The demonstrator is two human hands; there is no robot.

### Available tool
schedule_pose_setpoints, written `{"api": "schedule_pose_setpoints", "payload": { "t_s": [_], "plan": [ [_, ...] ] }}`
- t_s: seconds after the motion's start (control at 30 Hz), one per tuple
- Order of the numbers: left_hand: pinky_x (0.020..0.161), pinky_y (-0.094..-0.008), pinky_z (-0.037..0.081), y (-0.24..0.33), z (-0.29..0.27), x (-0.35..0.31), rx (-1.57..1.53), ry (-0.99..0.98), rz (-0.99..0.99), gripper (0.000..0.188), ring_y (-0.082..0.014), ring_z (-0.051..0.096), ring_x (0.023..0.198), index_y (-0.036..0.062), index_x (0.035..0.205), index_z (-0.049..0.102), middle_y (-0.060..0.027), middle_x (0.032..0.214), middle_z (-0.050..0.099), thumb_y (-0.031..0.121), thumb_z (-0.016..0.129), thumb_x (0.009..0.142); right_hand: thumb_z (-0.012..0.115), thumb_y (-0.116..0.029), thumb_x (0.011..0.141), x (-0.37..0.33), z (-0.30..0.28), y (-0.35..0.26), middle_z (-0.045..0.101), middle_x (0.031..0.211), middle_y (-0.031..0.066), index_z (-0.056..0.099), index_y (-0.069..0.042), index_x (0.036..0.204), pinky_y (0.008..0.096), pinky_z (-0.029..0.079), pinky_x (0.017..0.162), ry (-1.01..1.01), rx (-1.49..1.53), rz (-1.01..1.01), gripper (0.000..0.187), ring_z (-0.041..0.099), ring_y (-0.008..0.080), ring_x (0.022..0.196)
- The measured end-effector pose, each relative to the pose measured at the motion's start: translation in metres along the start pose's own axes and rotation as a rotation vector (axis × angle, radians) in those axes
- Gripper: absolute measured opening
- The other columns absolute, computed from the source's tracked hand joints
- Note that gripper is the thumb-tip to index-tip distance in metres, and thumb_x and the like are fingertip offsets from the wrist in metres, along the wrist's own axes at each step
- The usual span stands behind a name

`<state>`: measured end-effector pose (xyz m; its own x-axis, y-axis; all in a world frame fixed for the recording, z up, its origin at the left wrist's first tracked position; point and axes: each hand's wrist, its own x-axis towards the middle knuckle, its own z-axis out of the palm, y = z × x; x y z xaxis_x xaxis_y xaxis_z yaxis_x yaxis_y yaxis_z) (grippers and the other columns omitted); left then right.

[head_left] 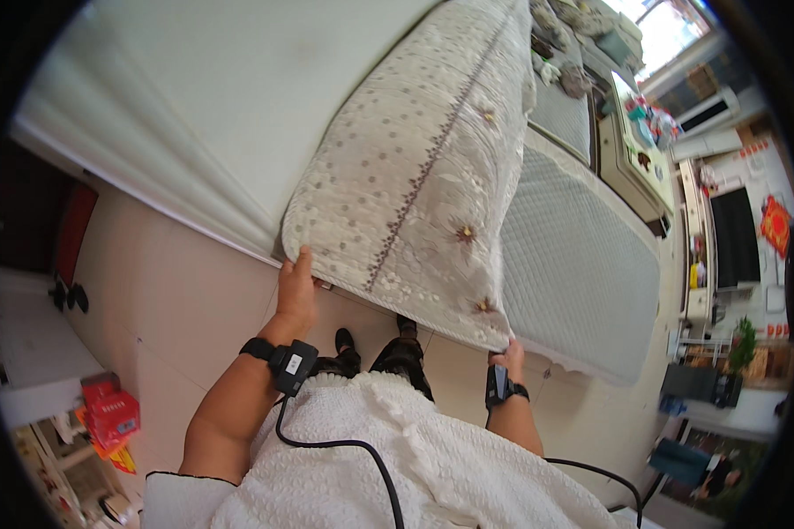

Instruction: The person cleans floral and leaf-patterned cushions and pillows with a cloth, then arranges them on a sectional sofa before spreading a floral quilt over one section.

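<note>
A long cream quilted cover (432, 185) with dots, brown flowers and a dark embroidered line stretches away in front of me. My left hand (297, 286) grips its near left corner, the thumb lying on top near the edge. At the near right corner my right hand (509, 357) pinches the same edge, its fingers partly hidden. Between the two hands the near edge hangs above the floor and my feet. Right beside the cover lies a grey quilted seat pad (578, 264), partly overlapped by it.
A white wall (203, 115) with a pale curtain (176, 207) rises at the left. At the right stand a cream coffee table (631, 167) with items on it and a television (734, 238). A red box (113, 414) sits at lower left. Tiled floor (176, 291) lies around me.
</note>
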<state>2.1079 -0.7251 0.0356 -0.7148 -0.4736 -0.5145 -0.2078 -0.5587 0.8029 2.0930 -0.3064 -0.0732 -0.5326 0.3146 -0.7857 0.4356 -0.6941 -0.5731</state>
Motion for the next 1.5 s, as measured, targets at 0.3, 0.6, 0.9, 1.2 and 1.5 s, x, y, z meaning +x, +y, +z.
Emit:
{"api": "schedule_pose_setpoints", "payload": {
  "t_s": [0.3, 0.6, 0.9, 1.2, 1.5],
  "plan": [
    [0.082, -0.0293, 0.042, -0.011, -0.021, 0.015, -0.016, -0.029, -0.041, 0.030, -0.0160, 0.051, 0.089, 0.0115, 0.114, 0.045, -0.0040, 0.105, 0.051, 0.031, 0.045, 0.092, 0.049, -0.017, 0.082, 0.006, -0.024, 0.023, 0.049, 0.067, 0.0035, 0.049, -0.007, 0.082, 0.0294, 0.043, 0.056, -0.206, -0.282, 0.087, 0.010, 0.047, 0.0168, 0.055],
    [0.070, -0.0263, 0.046, 0.007, 0.002, -0.007, 0.258, -0.328, -0.233, 0.025, -0.0154, 0.057, 0.083, 0.0115, 0.111, 0.048, -0.0035, 0.095, 0.057, 0.023, 0.051, 0.089, 0.050, -0.019, 0.086, -0.004, -0.021, 0.022, 0.058, 0.075, 0.0019, 0.053, -0.011, 0.085, 0.0273, 0.047, 0.061, -0.252, -0.149, 0.183, 0.009, 0.055, 0.0143, 0.066],
    [0.074, -0.0278, 0.039, 0.009, 0.034, 0.027, 0.074, -0.045, -0.293, 0.052, -0.0194, 0.048, 0.094, 0.0126, 0.118, 0.040, -0.0048, 0.112, 0.041, 0.038, 0.064, 0.080, 0.057, -0.030, 0.083, -0.017, 0.050, -0.004, 0.049, 0.103, 0.0067, 0.047, -0.010, 0.113, 0.0338, 0.048, 0.068, -0.235, -0.386, 0.167, 0.038, 0.053, 0.0221, 0.080],
    [0.051, -0.0171, 0.037, -0.009, 0.034, 0.036, 0.010, -0.070, -0.494, 0.022, -0.0066, 0.041, 0.060, 0.0126, 0.100, 0.051, 0.0027, 0.081, 0.049, 0.024, 0.061, 0.084, 0.061, -0.038, 0.080, -0.005, 0.049, 0.027, 0.052, 0.100, 0.0047, 0.046, -0.010, 0.115, 0.0302, 0.047, 0.061, -0.166, -0.351, 0.267, 0.046, 0.053, 0.0192, 0.072],
    [0.066, -0.0231, 0.047, 0.011, 0.013, 0.022, 0.279, 0.037, -0.174, 0.012, -0.0141, 0.055, 0.073, 0.0070, 0.096, 0.051, -0.0034, 0.088, 0.055, 0.008, 0.050, 0.084, 0.065, -0.033, 0.077, 0.017, 0.103, 0.023, 0.058, 0.089, 0.0058, 0.044, -0.003, 0.120, 0.0256, 0.043, 0.055, -0.228, -0.440, 0.017, 0.057, 0.050, 0.0129, 0.064]
  ]
}}
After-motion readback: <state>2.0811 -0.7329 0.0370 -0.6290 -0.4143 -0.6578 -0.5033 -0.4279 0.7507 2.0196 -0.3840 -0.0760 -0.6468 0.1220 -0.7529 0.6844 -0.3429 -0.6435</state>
